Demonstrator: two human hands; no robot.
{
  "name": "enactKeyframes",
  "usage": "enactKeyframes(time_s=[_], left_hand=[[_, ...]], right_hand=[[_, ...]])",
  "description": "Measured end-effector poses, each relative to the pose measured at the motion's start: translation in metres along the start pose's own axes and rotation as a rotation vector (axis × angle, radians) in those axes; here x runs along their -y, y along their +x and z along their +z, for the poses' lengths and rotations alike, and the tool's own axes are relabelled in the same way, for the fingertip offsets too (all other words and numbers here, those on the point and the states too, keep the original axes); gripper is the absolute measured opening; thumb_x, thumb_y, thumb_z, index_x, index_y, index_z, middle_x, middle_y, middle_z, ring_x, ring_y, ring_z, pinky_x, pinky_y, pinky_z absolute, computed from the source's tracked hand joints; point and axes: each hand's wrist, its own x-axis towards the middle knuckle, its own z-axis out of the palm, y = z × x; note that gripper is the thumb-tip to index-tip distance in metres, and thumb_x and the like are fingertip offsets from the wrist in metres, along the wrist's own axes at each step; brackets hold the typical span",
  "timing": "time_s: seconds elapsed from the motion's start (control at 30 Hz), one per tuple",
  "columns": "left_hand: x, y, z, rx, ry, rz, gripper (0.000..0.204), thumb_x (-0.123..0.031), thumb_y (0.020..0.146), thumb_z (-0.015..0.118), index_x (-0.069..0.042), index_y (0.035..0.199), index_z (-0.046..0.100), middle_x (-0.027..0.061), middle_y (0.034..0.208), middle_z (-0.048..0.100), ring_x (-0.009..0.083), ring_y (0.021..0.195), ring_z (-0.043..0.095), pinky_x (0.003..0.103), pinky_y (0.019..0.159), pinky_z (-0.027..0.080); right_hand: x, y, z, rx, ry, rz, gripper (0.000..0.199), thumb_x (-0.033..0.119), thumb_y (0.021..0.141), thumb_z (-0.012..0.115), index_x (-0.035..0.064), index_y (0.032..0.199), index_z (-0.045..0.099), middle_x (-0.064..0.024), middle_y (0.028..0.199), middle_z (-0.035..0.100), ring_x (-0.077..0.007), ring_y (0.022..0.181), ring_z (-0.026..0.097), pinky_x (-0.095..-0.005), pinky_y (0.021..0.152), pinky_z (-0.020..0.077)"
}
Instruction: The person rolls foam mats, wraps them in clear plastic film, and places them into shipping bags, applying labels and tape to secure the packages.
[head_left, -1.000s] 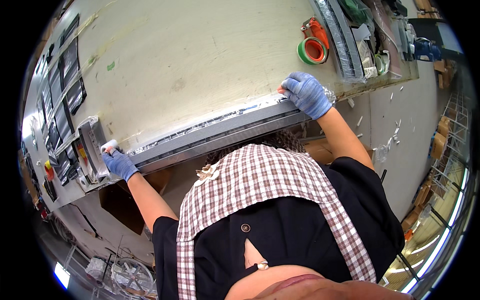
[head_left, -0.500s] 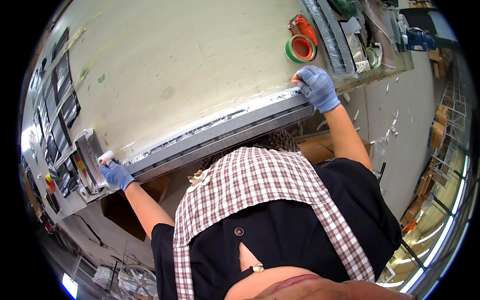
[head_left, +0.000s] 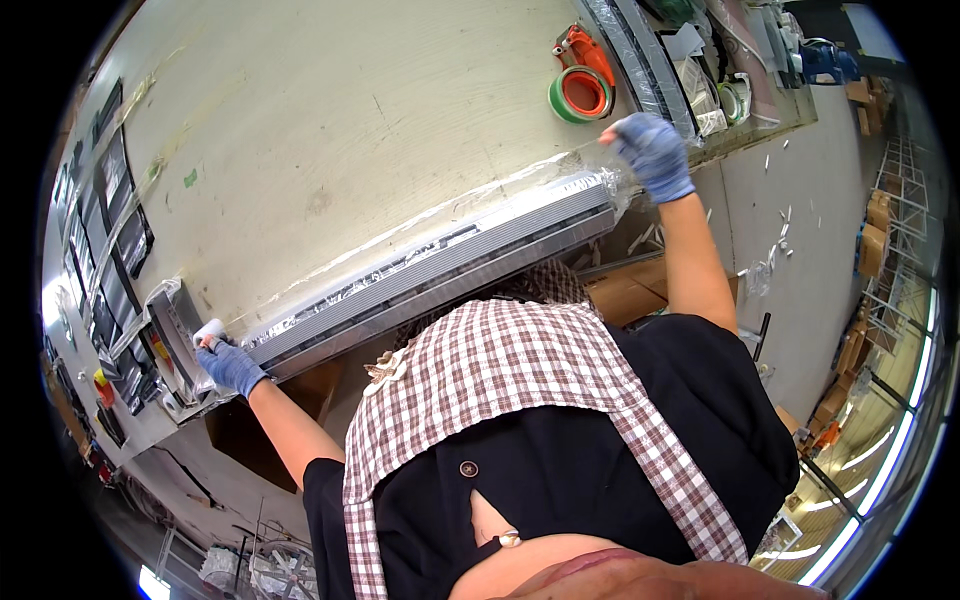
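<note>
A long grey ribbed strip (head_left: 430, 272) lies along the table's near edge, slanting up to the right. Clear plastic film (head_left: 465, 207) stretches beside and over it, its far edge a pale line on the table. In a blue fingertip-less glove, my right hand (head_left: 655, 160) is closed at the strip's right end, pinching the film, which crumples below the hand. My left hand (head_left: 231, 367), gloved alike, is closed around a small white roll (head_left: 209, 331) by the strip's left end. Part of the roll is hidden by the fingers.
An orange tape dispenser with a green-edged roll (head_left: 582, 92) sits beyond my right hand. Wrapped grey strips (head_left: 640, 65) and tape rolls lie at the table's right side. Dark film-wrapped pieces (head_left: 112, 215) lie at the left. Cardboard (head_left: 635, 292) shows under the table.
My right hand has moved a little right and lifted off the strip's end, drawing the film's edge up and away from the strip. My left hand has barely moved.
</note>
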Motion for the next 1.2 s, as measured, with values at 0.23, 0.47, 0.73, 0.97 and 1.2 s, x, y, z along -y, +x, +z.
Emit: enactKeyframes(time_s=[0.23,0.47,0.73,0.97,1.2], left_hand=[[-0.004,-0.007,-0.005,0.054,-0.125,-0.047,0.033,-0.030,0.101,0.054,0.000,0.115,0.058,0.0084,0.098,0.067,0.0142,0.081,0.063,0.026,0.068,0.052],[0.011,0.010,-0.043,0.538,-0.313,-0.009,0.033,-0.029,0.098,0.062,-0.003,0.119,0.066,0.0014,0.106,0.066,0.0121,0.096,0.059,0.027,0.088,0.046],[0.024,0.006,-0.037,0.477,-0.566,-0.157,0.020,-0.026,0.094,0.068,-0.006,0.096,0.071,-0.0007,0.086,0.067,0.0087,0.076,0.061,0.025,0.073,0.052],[-0.041,0.010,-0.072,0.282,-0.748,-0.031,0.022,-0.028,0.098,0.061,-0.007,0.094,0.065,0.0011,0.090,0.062,0.0097,0.079,0.058,0.025,0.072,0.052],[-0.095,0.052,-0.087,0.127,-1.039,-0.038,0.025,-0.030,0.101,0.057,-0.007,0.093,0.061,0.0013,0.088,0.055,0.0114,0.080,0.055,0.028,0.076,0.054]], right_hand=[[-0.004,-0.018,-0.010,0.255,0.452,0.517,0.067,0.042,0.076,0.083,0.0089,0.130,0.059,-0.0128,0.114,0.067,-0.0210,0.110,0.062,-0.0343,0.096,0.0464],[0.003,-0.039,0.055,0.141,0.729,0.695,0.009,0.013,0.092,0.068,0.0052,0.096,0.064,0.0033,0.085,0.059,-0.0060,0.079,0.052,-0.0216,0.073,0.0443],[-0.013,-0.054,0.069,-0.021,0.885,0.638,0.014,0.020,0.095,0.068,0.0083,0.097,0.061,0.0033,0.086,0.060,-0.0067,0.079,0.055,-0.0230,0.073,0.0465],[0.021,-0.009,0.027,-0.226,0.831,0.479,0.015,0.021,0.095,0.068,0.0077,0.097,0.062,0.0016,0.078,0.060,-0.0084,0.068,0.056,-0.0243,0.063,0.0467],[0.065,0.043,-0.013,-0.304,0.926,0.279,0.010,0.015,0.094,0.068,0.0078,0.098,0.062,0.0018,0.089,0.061,-0.0077,0.080,0.055,-0.0227,0.074,0.0461]])
